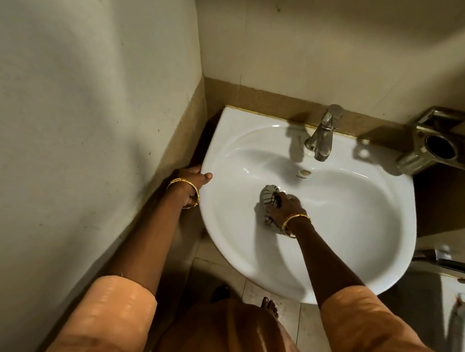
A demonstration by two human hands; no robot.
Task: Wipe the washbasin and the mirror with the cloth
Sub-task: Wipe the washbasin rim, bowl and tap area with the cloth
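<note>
**Basin wipe in a tight corner**

So on the far left there's just a big plain wall [80, 112] with a brownish tile strip [179, 134] running along it, and the washbasin [359, 224] is jammed right up against that corner. The left hand [191, 184] grips the basin's left rim, thumb lying on top, fingers tucked under the edge where you can't see them. Gold bangle on that wrist.

Move right and the right hand [285, 206] is down in the bowl, fingers curled round a bunched-up patterned cloth [269, 195], pressing it near the drain. The hand covers most of the cloth, and the drain itself is hidden under it.

Behind that stands the metal tap [322, 132], spout over the bowl. Further right a metal holder [434, 144] hangs on the wall. At the far right edge something white [461, 326] is cut off, can't tell what. No mirror in view.
</note>
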